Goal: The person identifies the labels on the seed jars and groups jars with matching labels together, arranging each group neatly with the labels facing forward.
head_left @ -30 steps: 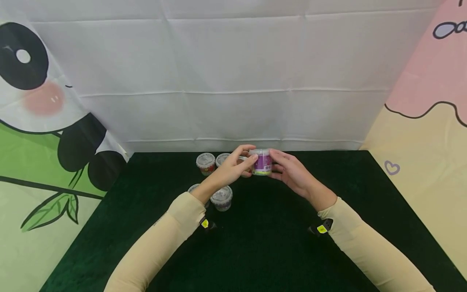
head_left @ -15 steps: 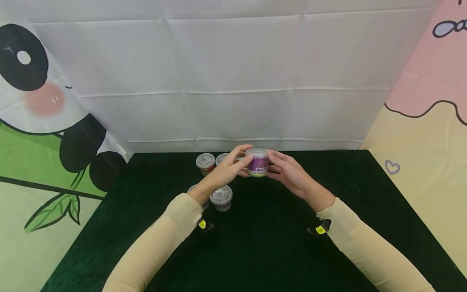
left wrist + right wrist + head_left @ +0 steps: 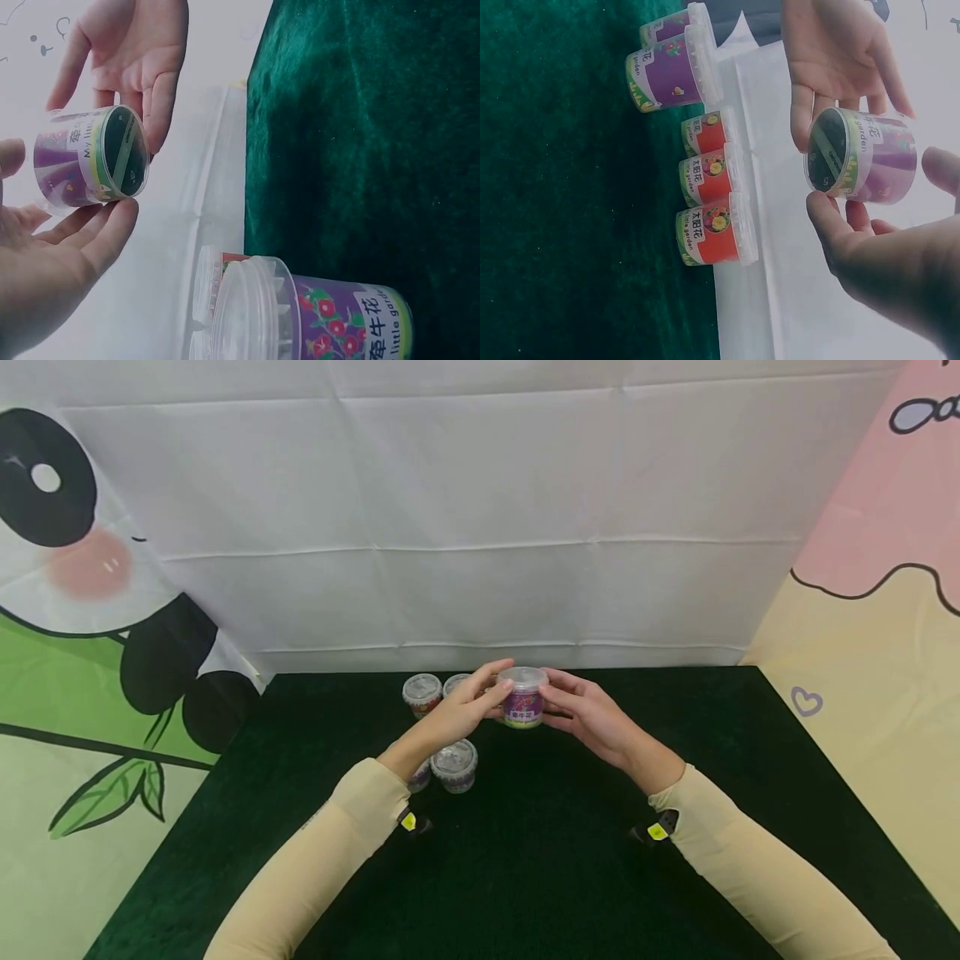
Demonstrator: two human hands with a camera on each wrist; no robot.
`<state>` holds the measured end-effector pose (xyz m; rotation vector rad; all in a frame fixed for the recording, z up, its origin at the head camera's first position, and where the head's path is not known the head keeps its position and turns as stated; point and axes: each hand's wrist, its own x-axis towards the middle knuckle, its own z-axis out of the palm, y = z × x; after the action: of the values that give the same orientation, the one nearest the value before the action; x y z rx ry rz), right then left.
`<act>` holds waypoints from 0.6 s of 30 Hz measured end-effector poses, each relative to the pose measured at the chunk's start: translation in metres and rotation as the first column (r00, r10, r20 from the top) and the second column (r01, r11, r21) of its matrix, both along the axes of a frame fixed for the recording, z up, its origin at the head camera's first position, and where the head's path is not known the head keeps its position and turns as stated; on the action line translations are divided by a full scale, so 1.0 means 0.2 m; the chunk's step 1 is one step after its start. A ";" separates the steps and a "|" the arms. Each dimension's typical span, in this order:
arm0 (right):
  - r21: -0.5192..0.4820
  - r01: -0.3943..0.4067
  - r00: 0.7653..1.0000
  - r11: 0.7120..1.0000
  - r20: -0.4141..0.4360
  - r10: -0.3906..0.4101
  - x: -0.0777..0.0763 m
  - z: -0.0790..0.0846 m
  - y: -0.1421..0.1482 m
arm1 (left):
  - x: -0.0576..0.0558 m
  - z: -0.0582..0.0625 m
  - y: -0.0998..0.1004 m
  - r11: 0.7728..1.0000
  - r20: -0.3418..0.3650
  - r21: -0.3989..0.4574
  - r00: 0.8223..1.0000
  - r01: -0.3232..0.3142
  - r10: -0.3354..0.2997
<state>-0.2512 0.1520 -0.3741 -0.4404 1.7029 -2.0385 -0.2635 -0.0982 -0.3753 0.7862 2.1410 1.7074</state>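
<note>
A small clear-lidded plastic tub (image 3: 522, 700) with a purple flower label is held up between both hands, above the far part of the table. My left hand (image 3: 456, 714) grips its left side, thumb on the near side by the lid. On the right side, my right hand (image 3: 596, 722) holds it with thumb and fingers. In the left wrist view, the tub (image 3: 71, 161) shows a clear base with dark contents. Two more purple tubs stand below the left forearm, one a purple tub (image 3: 455, 767) and one a partly covered purple tub (image 3: 418, 777).
Farther back is a row of red-labelled tubs, including a red tub (image 3: 712, 232), a middle red tub (image 3: 705, 178) and a third red tub (image 3: 705, 135). Dark green cloth (image 3: 540, 860) covers the table; a white cloth wall (image 3: 480, 527) rises behind its far edge.
Both hands have shifted slightly left with the tub. The tub has turned, so its label front now faces the head camera, and its lid top shows more. The standing tubs have stayed put.
</note>
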 end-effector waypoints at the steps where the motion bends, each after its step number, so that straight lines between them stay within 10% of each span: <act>1: 0.003 -0.002 1.000 1.000 -0.002 0.002 0.00 0.00 0.00 | 0.00 0.00 0.00 1.000 -0.005 -0.003 1.000 -0.002 0.002; 18: 0.025 -0.009 1.000 1.000 0.000 0.009 0.01 0.00 -0.02 | 0.03 -0.01 -0.03 1.000 -0.018 -0.025 1.000 -0.019 0.019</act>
<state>-0.2499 0.1474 -0.3742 -0.4398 1.7220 -2.0080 -0.2576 -0.1036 -0.3769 0.7800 2.1840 1.6860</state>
